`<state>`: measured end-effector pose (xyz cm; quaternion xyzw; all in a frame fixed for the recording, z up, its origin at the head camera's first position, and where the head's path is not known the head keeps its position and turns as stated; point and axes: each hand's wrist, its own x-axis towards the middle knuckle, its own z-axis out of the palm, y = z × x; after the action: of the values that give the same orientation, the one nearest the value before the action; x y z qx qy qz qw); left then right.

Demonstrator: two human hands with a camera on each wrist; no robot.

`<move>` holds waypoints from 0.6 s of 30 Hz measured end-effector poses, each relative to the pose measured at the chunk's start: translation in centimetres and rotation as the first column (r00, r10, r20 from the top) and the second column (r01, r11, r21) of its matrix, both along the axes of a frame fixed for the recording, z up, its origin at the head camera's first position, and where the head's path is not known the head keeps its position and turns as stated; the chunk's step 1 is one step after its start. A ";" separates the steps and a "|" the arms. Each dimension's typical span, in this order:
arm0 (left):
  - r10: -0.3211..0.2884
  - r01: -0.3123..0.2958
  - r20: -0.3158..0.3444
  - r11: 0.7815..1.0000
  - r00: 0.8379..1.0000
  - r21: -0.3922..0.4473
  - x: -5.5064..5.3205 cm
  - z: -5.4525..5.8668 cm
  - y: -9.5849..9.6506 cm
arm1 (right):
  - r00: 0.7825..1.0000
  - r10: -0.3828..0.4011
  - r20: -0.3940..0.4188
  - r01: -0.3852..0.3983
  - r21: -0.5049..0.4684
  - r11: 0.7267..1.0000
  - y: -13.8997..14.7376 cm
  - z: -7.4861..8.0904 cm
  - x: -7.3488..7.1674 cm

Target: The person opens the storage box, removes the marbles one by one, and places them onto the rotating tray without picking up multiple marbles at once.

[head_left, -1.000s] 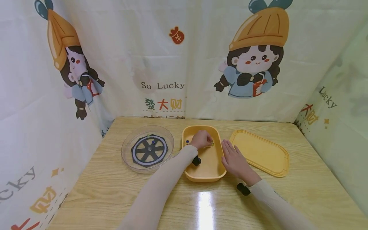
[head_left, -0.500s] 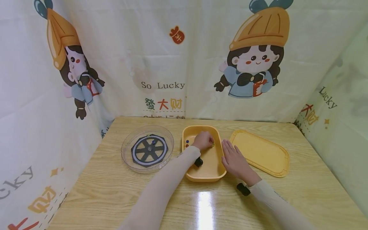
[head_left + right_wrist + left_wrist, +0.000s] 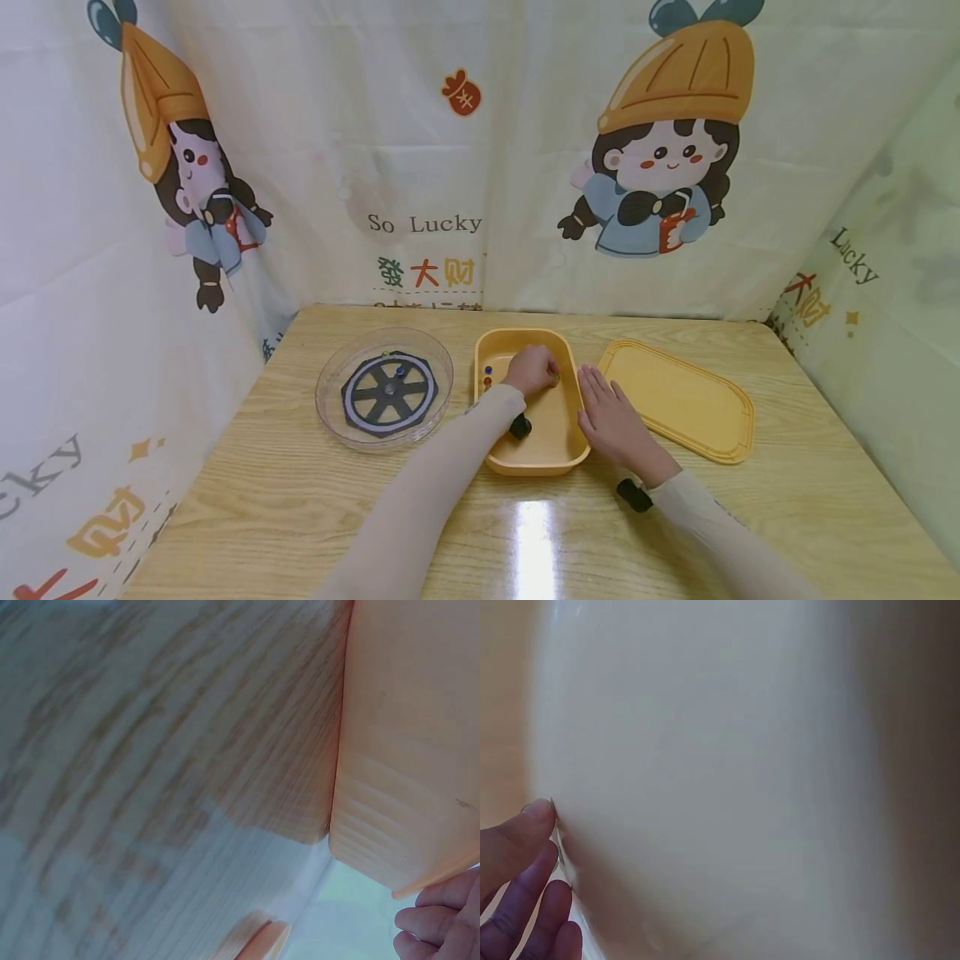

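My left hand [image 3: 530, 370] reaches into the orange rectangular tub [image 3: 543, 437]. Close to the tub's right wall, its thumb and curled fingers pinch a tiny yellow-green marble [image 3: 556, 381], mostly hidden by the fingertips. In the left wrist view, the thumb and fingers [image 3: 526, 889] meet at the lower left, against the blurred pale tub. A blue marble [image 3: 488, 369] and a reddish-brown one [image 3: 487, 381] lie by the tub's left wall. My right hand [image 3: 613, 418] lies along the outside of the right wall with straight fingers, its fingertips [image 3: 427, 916] just by the rim in the right wrist view.
Left of the tub stands a clear round dish [image 3: 327, 421] holding a dark spoked wheel [image 3: 390, 388], with a blue marble [image 3: 401, 371] and a yellow-green one [image 3: 386, 355] in it. An orange lid [image 3: 678, 400] lies flat to the right. A patterned curtain [image 3: 517, 183] rises behind the wooden table [image 3: 285, 517].
My left hand has shifted slightly right inside the tub, uncovering the reddish-brown marble, and its fingers have closed over the yellow-green marble. The right hand stays put.
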<state>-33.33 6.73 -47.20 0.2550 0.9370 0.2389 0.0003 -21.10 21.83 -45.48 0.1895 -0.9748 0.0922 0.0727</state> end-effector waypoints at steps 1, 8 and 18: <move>0.002 -0.002 -0.004 1.000 1.000 0.000 0.0 -0.1 0.0 | 1.000 0.001 0.000 -0.001 -0.001 1.000 0.0 0.0 0.0; 0.004 -0.004 -0.010 1.000 1.000 -0.004 -0.1 -0.4 0.0 | 1.000 0.000 -0.011 0.000 -0.004 1.000 0.0 -0.1 0.0; 0.009 -0.008 0.019 1.000 1.000 -0.014 0.1 0.5 0.1 | 1.000 0.000 -0.006 0.000 -0.003 1.000 0.0 -0.1 0.0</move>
<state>-33.23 6.82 -46.66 0.2487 0.9396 0.2349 0.0099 -21.08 21.87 -45.62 0.1899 -0.9744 0.0930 0.0759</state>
